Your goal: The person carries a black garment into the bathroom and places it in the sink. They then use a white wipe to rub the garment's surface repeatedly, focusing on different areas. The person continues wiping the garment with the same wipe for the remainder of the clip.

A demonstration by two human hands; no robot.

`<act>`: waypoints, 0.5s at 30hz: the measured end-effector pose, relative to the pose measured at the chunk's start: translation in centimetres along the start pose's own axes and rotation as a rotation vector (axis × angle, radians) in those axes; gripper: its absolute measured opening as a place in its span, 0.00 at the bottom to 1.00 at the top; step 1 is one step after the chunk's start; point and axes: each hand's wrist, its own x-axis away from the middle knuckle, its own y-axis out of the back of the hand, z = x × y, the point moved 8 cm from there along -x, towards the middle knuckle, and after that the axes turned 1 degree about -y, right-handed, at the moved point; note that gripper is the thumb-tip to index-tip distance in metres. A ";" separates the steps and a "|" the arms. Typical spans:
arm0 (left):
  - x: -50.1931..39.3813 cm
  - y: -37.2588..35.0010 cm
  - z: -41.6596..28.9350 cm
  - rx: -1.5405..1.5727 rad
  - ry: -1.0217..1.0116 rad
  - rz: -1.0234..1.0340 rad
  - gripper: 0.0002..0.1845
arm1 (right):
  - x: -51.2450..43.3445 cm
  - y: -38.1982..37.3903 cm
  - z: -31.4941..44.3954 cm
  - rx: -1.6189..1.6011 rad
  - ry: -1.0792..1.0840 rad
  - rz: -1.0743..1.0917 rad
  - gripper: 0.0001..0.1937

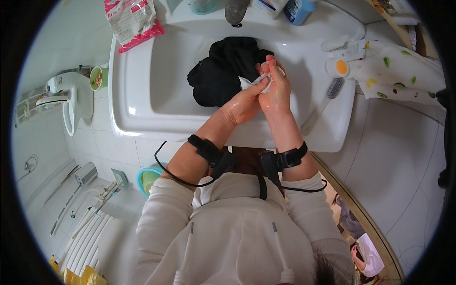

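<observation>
My left hand [245, 105] and my right hand [277, 87] are pressed together over the right part of a white washbasin [167, 82]. Between them they grip a small white cloth [249, 83], bunched up, with one corner sticking out to the left. Skin on both hands looks wet. Beneath and to the left of my fingers, a heap of black fabric [224, 71] lies in the bowl. It is crumpled, so I cannot tell what garment it is. My palms hide much of the white cloth.
A dark tap [236, 12] overhangs the basin's back. On the right rim lie a scrubbing brush [326, 99] and tubes [351, 50]. A pink-and-white packet [134, 23] sits back left, bottles [299, 10] behind. Another person's arm [359, 259] shows lower right.
</observation>
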 end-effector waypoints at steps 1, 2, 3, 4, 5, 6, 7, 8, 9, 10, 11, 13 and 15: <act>0.2 0.4 0.5 -0.019 0.044 0.017 0.26 | 0.1 -0.3 0.0 -0.005 0.012 0.046 0.08; 0.3 0.7 0.6 -0.032 0.039 0.041 0.27 | 0.1 0.0 -0.3 0.024 -0.012 0.007 0.09; 0.3 1.1 1.0 -0.046 0.052 0.047 0.27 | 0.1 0.0 -0.3 0.042 -0.012 0.003 0.10; 0.5 1.2 1.3 -0.063 0.056 0.081 0.27 | 0.0 -0.1 -0.3 0.050 -0.001 -0.001 0.11; 0.6 1.5 1.5 -0.092 0.065 0.062 0.29 | -0.1 -0.1 -0.4 0.066 -0.019 -0.009 0.12; 0.8 1.6 1.7 -0.122 0.064 0.071 0.32 | -0.2 0.0 -0.5 0.074 -0.026 -0.015 0.14; 0.8 1.5 1.6 -0.165 0.036 0.097 0.34 | -0.4 0.2 -0.4 0.075 -0.034 -0.050 0.15; 0.9 2.1 1.9 -0.241 0.092 0.025 0.36 | -0.4 0.4 -0.6 0.108 -0.069 -0.067 0.16; 0.9 2.6 1.8 -0.329 0.122 -0.033 0.38 | -0.6 0.8 -0.7 0.135 -0.107 -0.112 0.16; 0.9 3.4 1.7 -0.416 0.184 -0.117 0.41 | -0.8 1.1 -0.7 0.137 -0.144 -0.127 0.17; 0.9 3.5 1.2 -0.522 0.186 -0.101 0.42 | -1.3 1.5 -0.1 0.194 -0.124 -0.146 0.17; 0.6 4.3 0.5 -0.724 0.264 -0.115 0.45 | -2.1 1.4 1.4 0.250 -0.030 -0.029 0.19; -0.8 5.1 -1.2 -1.014 0.222 -0.100 0.40 | -3.0 1.7 5.4 0.986 0.342 -0.057 0.23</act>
